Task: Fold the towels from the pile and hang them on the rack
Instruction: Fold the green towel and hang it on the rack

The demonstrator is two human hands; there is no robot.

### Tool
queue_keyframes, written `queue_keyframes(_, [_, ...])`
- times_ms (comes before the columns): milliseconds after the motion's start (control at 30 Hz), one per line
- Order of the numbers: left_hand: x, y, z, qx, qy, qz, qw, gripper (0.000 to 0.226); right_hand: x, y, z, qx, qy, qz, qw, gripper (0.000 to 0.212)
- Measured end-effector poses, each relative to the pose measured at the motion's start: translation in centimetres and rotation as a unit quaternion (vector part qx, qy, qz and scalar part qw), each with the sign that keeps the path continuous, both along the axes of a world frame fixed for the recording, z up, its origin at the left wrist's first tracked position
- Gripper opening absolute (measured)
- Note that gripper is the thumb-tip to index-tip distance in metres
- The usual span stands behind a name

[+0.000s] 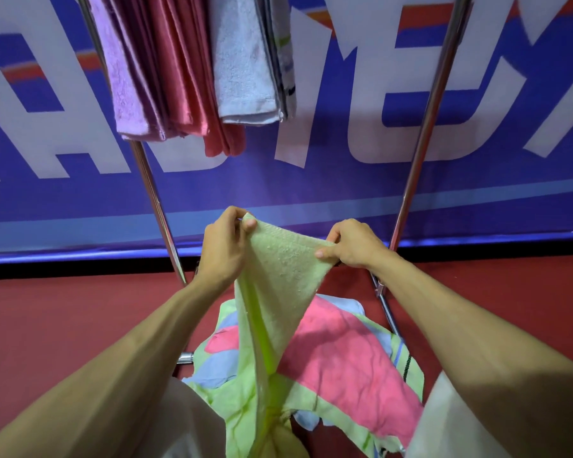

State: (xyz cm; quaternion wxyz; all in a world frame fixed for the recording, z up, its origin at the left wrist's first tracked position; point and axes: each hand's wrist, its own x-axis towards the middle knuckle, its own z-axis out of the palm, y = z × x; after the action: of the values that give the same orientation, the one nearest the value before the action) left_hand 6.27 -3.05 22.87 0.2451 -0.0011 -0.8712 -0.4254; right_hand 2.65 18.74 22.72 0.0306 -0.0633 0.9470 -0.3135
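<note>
I hold a light green towel (278,276) up by its top edge. My left hand (224,246) pinches its left corner, and my right hand (351,244) pinches the right corner. The towel hangs down between my forearms toward the pile (341,365) of pink, blue and green towels on the floor below. Above, the metal rack (425,127) carries several folded towels: a lilac towel (126,77), a pink towel (182,71) and a white towel (242,67).
The rack's two slanted steel legs (156,200) frame the space around my hands. Behind stands a blue banner (344,180) with large white letters. The floor (63,312) is dark red. My pale trouser legs (444,424) show at the bottom.
</note>
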Motion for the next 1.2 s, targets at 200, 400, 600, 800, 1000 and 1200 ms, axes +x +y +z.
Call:
queue_keyframes(200, [0.0,0.0,0.0,0.004,-0.008,0.042,0.999,0.023,-0.5,0.0,-0.3,-0.143,0.03,-0.062,0.987,0.015])
queue_keyframes(400, [0.8,0.2,2.1,0.091,-0.002,0.022,0.996,0.02,0.4,-0.9,2.1,-0.336,0.083,-0.119,0.931,0.018])
queue_keyframes(600, [1.4,-1.2,9.9,-0.037,0.022,-0.054,0.998,0.007,0.6,-1.9,9.6,-0.369,0.177,-0.144,0.901,0.009])
queue_keyframes(800, [2.6,-3.8,18.2,-0.073,0.067,-0.045,0.994,0.011,1.4,-4.0,17.4,-0.368,0.271,-0.125,0.881,0.006])
queue_keyframes(1000, [4.5,-2.9,22.8,-0.045,0.23,-0.009,0.972,0.025,1.9,-4.6,22.4,-0.333,0.34,-0.115,0.872,0.015])
queue_keyframes(1200, [4.3,-2.2,21.9,0.002,0.225,-0.01,0.974,0.026,3.1,-4.3,22.1,-0.33,0.346,-0.133,0.868,0.016])
